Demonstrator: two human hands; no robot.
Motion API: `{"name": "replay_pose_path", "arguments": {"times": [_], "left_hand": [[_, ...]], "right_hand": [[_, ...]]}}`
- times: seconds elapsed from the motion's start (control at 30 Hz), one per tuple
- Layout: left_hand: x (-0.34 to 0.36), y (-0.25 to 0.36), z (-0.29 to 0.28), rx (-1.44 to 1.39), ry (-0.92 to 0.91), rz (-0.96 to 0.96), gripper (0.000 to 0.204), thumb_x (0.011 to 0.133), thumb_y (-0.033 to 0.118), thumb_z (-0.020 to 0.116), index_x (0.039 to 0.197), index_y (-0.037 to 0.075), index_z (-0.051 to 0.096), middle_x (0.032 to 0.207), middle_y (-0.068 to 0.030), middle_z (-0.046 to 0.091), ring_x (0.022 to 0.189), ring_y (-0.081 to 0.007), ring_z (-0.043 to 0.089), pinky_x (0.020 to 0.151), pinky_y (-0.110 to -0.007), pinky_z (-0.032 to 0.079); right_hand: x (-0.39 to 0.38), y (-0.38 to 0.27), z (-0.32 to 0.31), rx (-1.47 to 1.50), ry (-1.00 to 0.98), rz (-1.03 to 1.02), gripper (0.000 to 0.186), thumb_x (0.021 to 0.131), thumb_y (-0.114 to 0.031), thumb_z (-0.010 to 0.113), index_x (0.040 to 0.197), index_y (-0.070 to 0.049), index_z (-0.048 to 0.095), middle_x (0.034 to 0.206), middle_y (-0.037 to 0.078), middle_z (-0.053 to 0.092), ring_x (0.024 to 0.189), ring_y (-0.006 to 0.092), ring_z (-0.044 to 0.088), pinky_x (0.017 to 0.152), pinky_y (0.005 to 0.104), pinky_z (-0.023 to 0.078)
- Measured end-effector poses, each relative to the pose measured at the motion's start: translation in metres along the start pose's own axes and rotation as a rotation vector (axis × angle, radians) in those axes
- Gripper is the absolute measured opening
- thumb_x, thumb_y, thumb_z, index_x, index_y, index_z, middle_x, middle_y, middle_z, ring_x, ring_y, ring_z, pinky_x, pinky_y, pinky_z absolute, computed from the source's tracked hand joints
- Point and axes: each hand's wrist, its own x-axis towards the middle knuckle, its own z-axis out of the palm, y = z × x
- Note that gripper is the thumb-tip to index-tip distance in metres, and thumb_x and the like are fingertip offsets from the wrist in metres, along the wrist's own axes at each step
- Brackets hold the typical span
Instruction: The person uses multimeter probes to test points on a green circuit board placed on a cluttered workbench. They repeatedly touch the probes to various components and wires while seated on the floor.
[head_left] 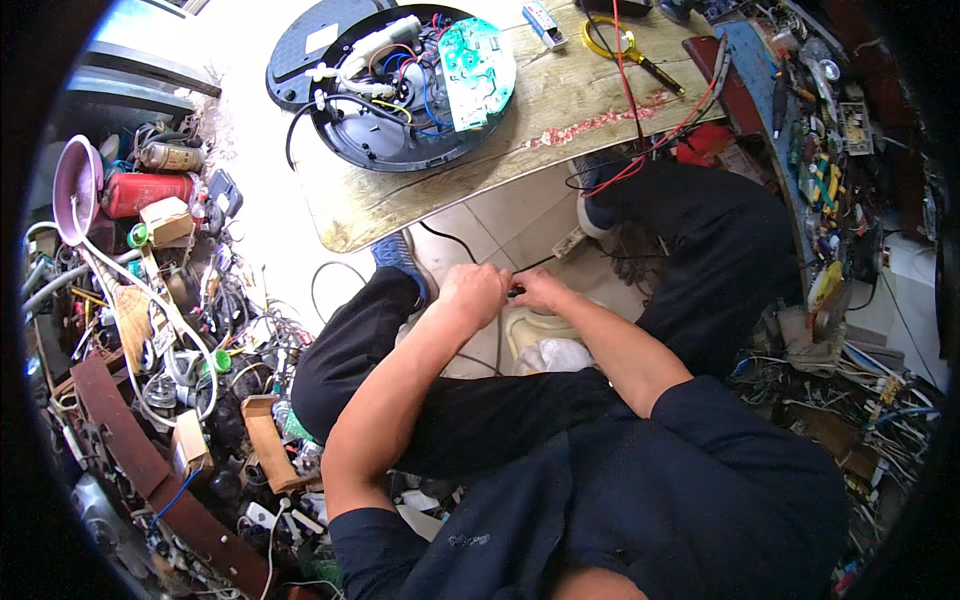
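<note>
My left hand (476, 294) and my right hand (541, 290) are close together over my lap, just off the table's near edge. Between them is a black cord (516, 291), pinched in the fingers of both hands; its end is too small to make out. A stretch of cord hangs below the left hand. On the wooden table (375, 215), a round black appliance base (370, 145) lies opened, with tubes, coloured wires and a white cylindrical part inside. A green circuit board (477, 75) rests on its right side.
A yellow-rimmed magnifying glass (650, 70), a small blue-and-white box (543, 25) and red test leads (625, 85) lie on the table. A power strip (570, 243) is on the floor. Piled cables and parts crowd the left, near a red cylinder (145, 194). Hand tools (825, 185) fill the right.
</note>
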Motion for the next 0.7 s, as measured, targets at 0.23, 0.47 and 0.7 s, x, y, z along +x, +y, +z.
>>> {"name": "replay_pose_path", "arguments": {"times": [0.23, 0.47, 0.7], "left_hand": [[-0.008, 0.038, 0.000, 0.065, 0.135, 0.114, 0.026, 0.102, 0.026, 0.064, 0.121, 0.010, 0.069, 0.109, -0.0147, 0.075, 0.094, -0.0369, 0.077, 0.077, -0.050, 0.061], [-0.016, 0.051, -0.016, 0.058, 0.151, 0.128, 0.032, 0.097, 0.035, 0.072, 0.113, 0.008, 0.071, 0.107, -0.0141, 0.075, 0.096, -0.0372, 0.076, 0.079, -0.050, 0.061], [-0.033, 0.062, -0.024, 0.029, 0.264, 0.159, 0.031, 0.096, 0.033, 0.073, 0.113, 0.007, 0.068, 0.109, -0.0144, 0.075, 0.097, -0.0366, 0.076, 0.080, -0.051, 0.061]], "right_hand": [[-0.023, -0.009, -0.017, -0.069, 0.016, -0.039, 0.039, 0.083, -0.044, 0.081, 0.108, -0.014, 0.081, 0.111, 0.019, 0.078, 0.106, 0.0409, 0.074, 0.094, 0.0494, 0.059], [-0.012, 0.027, 0.011, -0.347, 0.112, -0.202, 0.054, 0.086, -0.058, 0.080, 0.106, -0.007, 0.079, 0.108, 0.023, 0.077, 0.106, 0.0428, 0.072, 0.094, 0.0521, 0.058], [-0.011, 0.033, 0.017, -0.357, 0.229, -0.327, 0.052, 0.087, -0.055, 0.083, 0.102, -0.006, 0.079, 0.105, 0.023, 0.077, 0.105, 0.0433, 0.072, 0.093, 0.0527, 0.058]]}}
